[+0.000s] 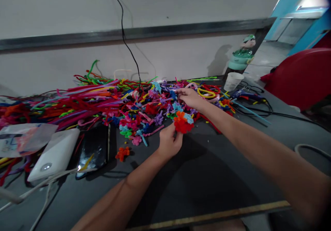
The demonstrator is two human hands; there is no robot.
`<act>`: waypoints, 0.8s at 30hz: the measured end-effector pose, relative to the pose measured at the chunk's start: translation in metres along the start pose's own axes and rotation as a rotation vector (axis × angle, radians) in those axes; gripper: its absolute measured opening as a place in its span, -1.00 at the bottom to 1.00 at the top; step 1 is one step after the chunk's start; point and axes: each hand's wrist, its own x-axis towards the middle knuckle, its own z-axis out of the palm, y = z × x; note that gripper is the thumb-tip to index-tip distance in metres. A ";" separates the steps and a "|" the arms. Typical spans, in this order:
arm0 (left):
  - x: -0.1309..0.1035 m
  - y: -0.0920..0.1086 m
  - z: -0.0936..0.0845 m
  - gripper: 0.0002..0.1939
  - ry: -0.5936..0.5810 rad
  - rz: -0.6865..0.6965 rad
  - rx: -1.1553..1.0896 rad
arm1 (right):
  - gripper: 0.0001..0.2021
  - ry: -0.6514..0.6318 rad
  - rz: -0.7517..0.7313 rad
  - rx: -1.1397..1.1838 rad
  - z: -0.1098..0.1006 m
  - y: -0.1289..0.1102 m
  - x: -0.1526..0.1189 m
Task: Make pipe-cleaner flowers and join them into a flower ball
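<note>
My left hand (169, 141) is closed around a small bunch of pipe-cleaner flowers (183, 123), red in front with orange and light blue behind. It is held just above the dark table, in front of the pile. My right hand (190, 98) reaches over a heap of small pipe-cleaner flowers (159, 117) in purple, blue, pink, red and green. Its fingers are slightly bent and apart, touching or just above the heap, and I see nothing held in them. A single orange pipe-cleaner flower (122, 153) lies apart on the table, left of my left hand.
Loose pipe cleaners (77, 103) spread across the back left. A black phone (94, 150), a white power bank (54, 153) with cables and a plastic bag (23, 139) lie at left. At right are a paper cup (233, 82), a green figurine (241, 55), black cables and a red chair (300, 77).
</note>
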 end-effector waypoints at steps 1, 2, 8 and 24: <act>0.001 -0.001 0.001 -0.86 0.016 -0.069 -0.058 | -0.63 0.011 -0.011 0.016 -0.003 0.005 -0.005; 0.001 -0.002 0.001 -0.86 0.042 -0.132 -0.113 | -0.65 0.040 -0.022 -0.004 -0.007 0.010 -0.011; 0.002 -0.003 0.000 -0.86 0.046 -0.150 -0.109 | -0.65 0.396 -0.115 -0.439 -0.027 0.023 -0.032; 0.007 -0.010 0.001 -0.83 0.083 -0.239 -0.097 | -0.61 -0.023 -0.387 -0.440 0.036 -0.019 0.024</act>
